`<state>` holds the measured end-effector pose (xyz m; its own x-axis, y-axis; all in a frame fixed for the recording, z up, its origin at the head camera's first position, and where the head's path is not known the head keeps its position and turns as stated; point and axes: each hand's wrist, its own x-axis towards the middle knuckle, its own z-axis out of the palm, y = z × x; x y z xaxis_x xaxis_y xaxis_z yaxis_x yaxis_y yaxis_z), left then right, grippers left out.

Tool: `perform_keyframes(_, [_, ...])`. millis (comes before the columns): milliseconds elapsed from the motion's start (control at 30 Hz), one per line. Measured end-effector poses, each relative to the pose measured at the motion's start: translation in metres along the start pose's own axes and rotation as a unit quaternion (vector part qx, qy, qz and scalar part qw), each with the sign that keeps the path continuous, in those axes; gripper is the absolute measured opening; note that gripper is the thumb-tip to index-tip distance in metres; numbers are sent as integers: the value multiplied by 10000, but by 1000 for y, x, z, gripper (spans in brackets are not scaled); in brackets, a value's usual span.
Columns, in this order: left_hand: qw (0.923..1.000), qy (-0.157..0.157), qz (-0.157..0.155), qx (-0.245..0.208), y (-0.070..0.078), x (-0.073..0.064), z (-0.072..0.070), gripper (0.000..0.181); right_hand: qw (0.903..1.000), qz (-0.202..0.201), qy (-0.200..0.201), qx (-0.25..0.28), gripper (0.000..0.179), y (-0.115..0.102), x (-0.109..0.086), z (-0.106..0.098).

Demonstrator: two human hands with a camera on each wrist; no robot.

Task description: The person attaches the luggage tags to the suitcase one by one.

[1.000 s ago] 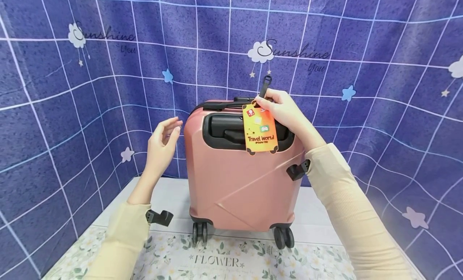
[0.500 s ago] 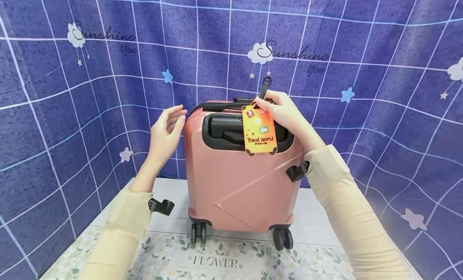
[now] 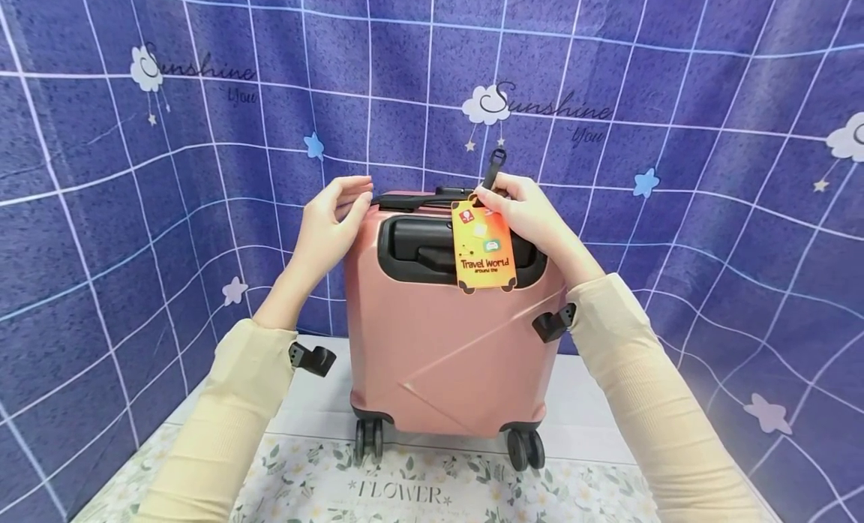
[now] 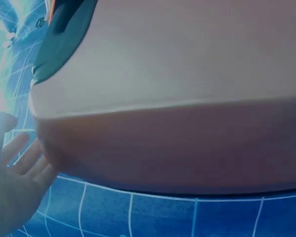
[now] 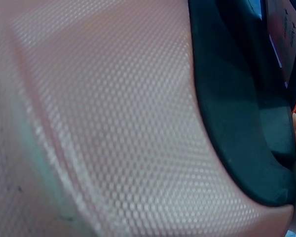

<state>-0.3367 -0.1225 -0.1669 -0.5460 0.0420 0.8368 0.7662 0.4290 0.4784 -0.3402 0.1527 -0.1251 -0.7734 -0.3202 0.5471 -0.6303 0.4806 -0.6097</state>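
Note:
A pink hard-shell suitcase [image 3: 445, 358] stands upright on its wheels. My right hand [image 3: 533, 211] pinches the black strap [image 3: 493, 172] of an orange luggage tag [image 3: 483, 247] above the top right part of the suitcase. The tag hangs in front of the black recessed trolley handle [image 3: 418, 238], and the strap's buckle end points up. At the top left corner is my left hand [image 3: 331, 219], fingers loosely bent beside the end of the black carry handle [image 3: 405, 201]. In the left wrist view, that hand's fingertips [image 4: 42, 165] lie close to the shell; contact is unclear.
A white surface [image 3: 317, 388] lies under the suitcase, with a flowered mat [image 3: 405, 500] along its front. Blue gridded curtains [image 3: 405, 80] rise behind and at both sides. Black wheels [image 3: 526, 449] carry the suitcase.
My left hand has moved up and right, from beside the suitcase to its top left corner. The right hand keeps its pinch on the luggage tag's strap, almost unmoved.

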Motion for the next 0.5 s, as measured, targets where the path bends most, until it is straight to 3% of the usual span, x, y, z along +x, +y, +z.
perform_keyframes(233, [9994,-299,-33,172,8,14,12,30,9998,-110,90,-115,21,1,0,0])
perform_keyframes(500, [9986,-424,83,297,14,29,25,28,9999,-105,69,-27,21,2,1,1])
